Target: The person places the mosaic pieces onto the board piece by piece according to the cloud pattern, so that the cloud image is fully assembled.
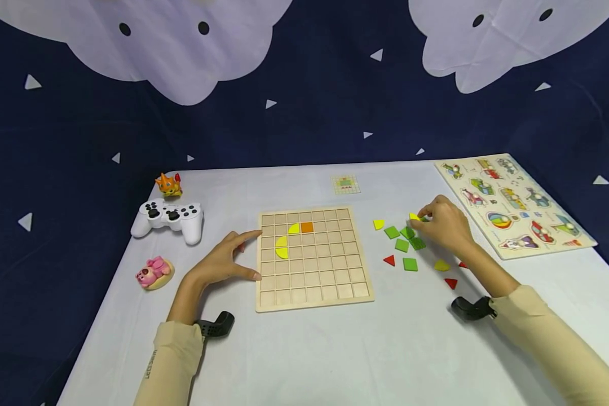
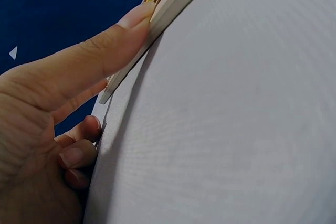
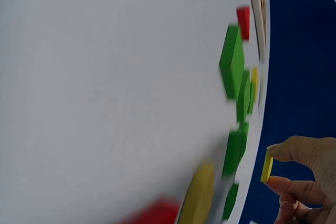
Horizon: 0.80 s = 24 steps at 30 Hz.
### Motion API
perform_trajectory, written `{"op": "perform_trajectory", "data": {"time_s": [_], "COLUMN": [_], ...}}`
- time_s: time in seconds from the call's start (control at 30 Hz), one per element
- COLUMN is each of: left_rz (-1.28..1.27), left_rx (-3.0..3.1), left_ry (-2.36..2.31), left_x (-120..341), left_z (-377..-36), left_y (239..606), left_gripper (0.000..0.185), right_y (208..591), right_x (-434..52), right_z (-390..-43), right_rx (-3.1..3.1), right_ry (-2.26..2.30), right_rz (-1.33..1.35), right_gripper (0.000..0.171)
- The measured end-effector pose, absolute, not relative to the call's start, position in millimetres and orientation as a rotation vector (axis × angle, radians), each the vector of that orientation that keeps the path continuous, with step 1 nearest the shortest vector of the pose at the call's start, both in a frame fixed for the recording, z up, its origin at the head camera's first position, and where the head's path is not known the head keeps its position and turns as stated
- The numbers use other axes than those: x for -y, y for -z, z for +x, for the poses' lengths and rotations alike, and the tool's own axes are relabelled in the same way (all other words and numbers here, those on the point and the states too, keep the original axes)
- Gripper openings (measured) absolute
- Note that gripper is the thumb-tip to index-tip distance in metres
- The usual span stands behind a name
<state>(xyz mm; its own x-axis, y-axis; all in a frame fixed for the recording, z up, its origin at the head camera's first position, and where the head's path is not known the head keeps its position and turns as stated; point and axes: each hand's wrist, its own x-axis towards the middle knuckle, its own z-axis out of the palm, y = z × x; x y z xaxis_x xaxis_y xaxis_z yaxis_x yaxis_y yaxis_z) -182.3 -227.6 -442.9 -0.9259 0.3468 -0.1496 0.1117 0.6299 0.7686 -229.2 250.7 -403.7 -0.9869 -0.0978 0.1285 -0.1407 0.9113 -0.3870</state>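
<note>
On the white table lies a wooden grid board (image 1: pixel 314 276) with several yellow pieces (image 1: pixel 282 248) and an orange square (image 1: pixel 307 227) set in its upper-left cells. My left hand (image 1: pixel 223 262) is spread at the board's left edge, thumb and index finger touching it; the thumb (image 2: pixel 105 48) rests on the rim in the left wrist view. My right hand (image 1: pixel 445 223) pinches a yellow tile (image 3: pixel 267 166) between thumb and fingertips, raised off the table. Under and beside it are scattered green tiles (image 1: pixel 410 264), red triangles (image 1: pixel 451 283) and yellow quarter-circle tiles (image 1: pixel 379 224).
A small pattern card (image 1: pixel 345 184) lies behind the board. At far right is a picture puzzle board (image 1: pixel 517 208). Along the left side sit a white game controller (image 1: pixel 168 217), an orange figurine (image 1: pixel 169 185) and a pink figurine (image 1: pixel 154 273). A dark curtain (image 1: pixel 314 129) hangs behind.
</note>
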Motion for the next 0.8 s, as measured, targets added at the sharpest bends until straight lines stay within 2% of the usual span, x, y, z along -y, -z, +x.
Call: {"op": "perform_trajectory", "data": {"time_s": [0.8], "left_rz": [0.365], "left_rx": [-2.57], "left_ry": [-1.203], "left_x": [227], "left_z": [-182], "left_y": [440], "left_gripper": [0.102], "right_y": [408], "right_x": [-157], "right_z": [-232], "right_rx": [2.951], "right_ry": [-0.754], "right_rz": [0.418], "right_gripper": [0.034]}}
